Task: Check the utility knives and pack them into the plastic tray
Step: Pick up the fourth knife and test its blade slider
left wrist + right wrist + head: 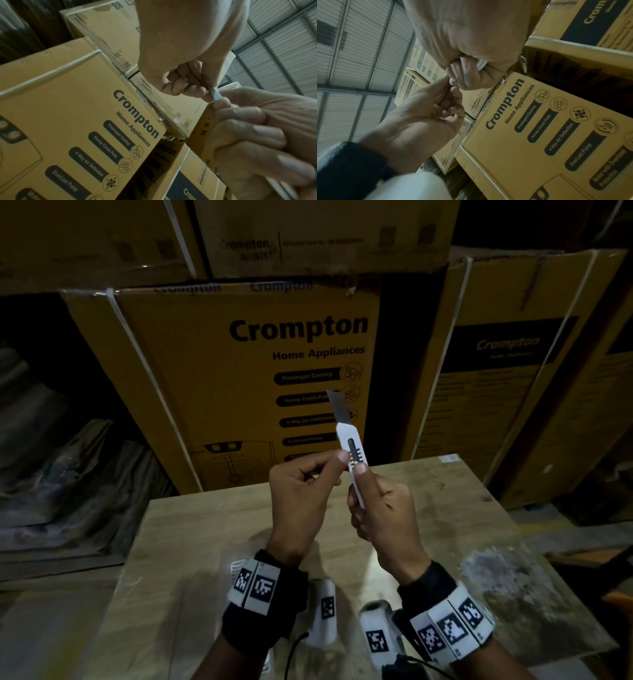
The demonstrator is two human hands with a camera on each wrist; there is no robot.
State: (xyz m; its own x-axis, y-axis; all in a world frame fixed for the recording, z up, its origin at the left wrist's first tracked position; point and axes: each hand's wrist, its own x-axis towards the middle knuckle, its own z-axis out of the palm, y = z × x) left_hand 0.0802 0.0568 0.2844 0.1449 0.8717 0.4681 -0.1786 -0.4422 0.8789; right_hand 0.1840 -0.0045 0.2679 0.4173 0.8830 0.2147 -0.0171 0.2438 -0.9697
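A white utility knife is held upright above the wooden table, with its grey blade slid out and pointing up. My right hand grips the handle, thumb on the black slider slot. My left hand has curled fingers and pinches the knife's side by the slider. In the left wrist view the left hand pinches a white edge of the knife beside the right hand. The right wrist view shows the right hand wrapped round the knife. No tray is clearly visible.
Stacked Crompton cardboard boxes stand right behind the table's far edge, with more at the right. Dark wrapped bundles lie at the left. Something white and ribbed peeks out beside my left wrist.
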